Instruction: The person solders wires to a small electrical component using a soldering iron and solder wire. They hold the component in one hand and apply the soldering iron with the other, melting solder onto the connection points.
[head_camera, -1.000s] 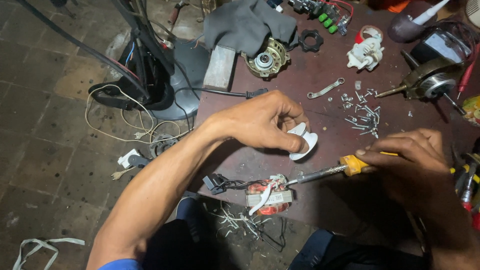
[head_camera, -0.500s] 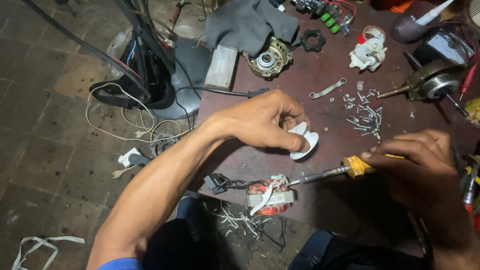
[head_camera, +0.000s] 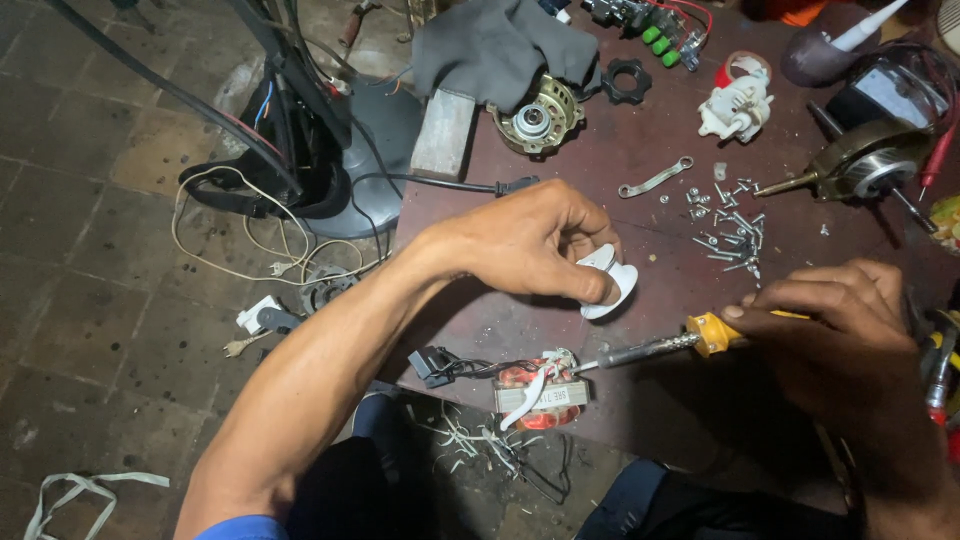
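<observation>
My left hand (head_camera: 535, 240) is closed on a small white plastic spool (head_camera: 608, 283) that rests on the dark red table (head_camera: 620, 170). My right hand (head_camera: 835, 320) grips the yellow handle of a soldering iron (head_camera: 665, 345). Its metal shaft points left, and the tip lies at a small transformer (head_camera: 535, 392) with orange windings and white leads near the table's front edge. A black plug and wires (head_camera: 440, 365) trail off the transformer's left side.
Loose screws (head_camera: 730, 225) and a flat metal bracket (head_camera: 655, 178) lie mid-table. Behind stand a fan motor (head_camera: 865, 165), a round motor part (head_camera: 535, 120), a grey cloth (head_camera: 500, 45) and a wooden block (head_camera: 445, 135). A fan base with cables (head_camera: 320, 160) sits on the tiled floor at left.
Both hands hold nearly the same pose; the view has shifted only slightly. The iron's tip stays at the transformer.
</observation>
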